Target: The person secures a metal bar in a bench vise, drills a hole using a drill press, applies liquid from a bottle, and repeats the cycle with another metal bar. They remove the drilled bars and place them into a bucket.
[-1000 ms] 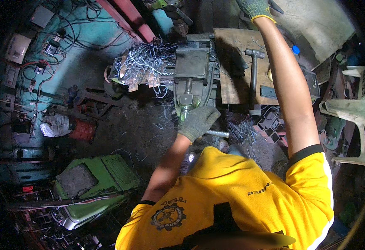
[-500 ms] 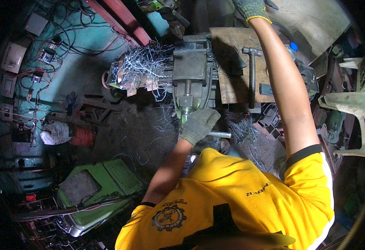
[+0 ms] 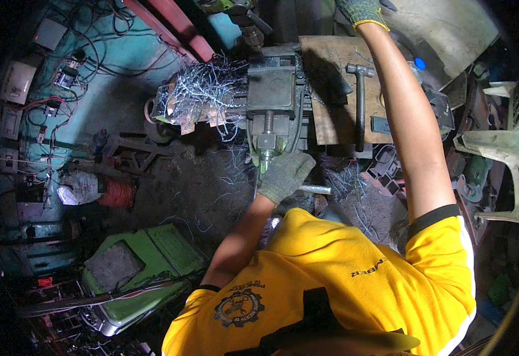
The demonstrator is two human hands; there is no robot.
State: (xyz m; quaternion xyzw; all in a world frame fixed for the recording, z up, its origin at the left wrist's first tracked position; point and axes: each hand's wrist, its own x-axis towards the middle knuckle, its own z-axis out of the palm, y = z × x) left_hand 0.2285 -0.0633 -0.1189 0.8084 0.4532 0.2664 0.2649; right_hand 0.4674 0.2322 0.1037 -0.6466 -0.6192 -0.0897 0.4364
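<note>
My left hand (image 3: 284,174), in a grey knit glove, is closed around the steel handle bar (image 3: 314,189) at the near end of a dark machine vise (image 3: 271,98). The bar's free end sticks out to the right of the glove. My right hand (image 3: 361,10), in a dark glove with a yellow cuff, reaches up to the top edge of the view, where its fingers are cut off. My right arm passes over a worn wooden board (image 3: 330,89) beside the vise.
A hammer (image 3: 359,101) lies on the board. Tangled silvery metal shavings (image 3: 203,95) pile up left of the vise and litter the dark floor. A green machine cover (image 3: 147,261) lies at lower left, wired boxes (image 3: 46,65) hang on the teal wall, and pale plastic chairs (image 3: 497,148) stand right.
The view has shifted slightly. My left hand stays on the vise handle and has turned a little; the bar's end now shows to its right. My right arm stays raised.
</note>
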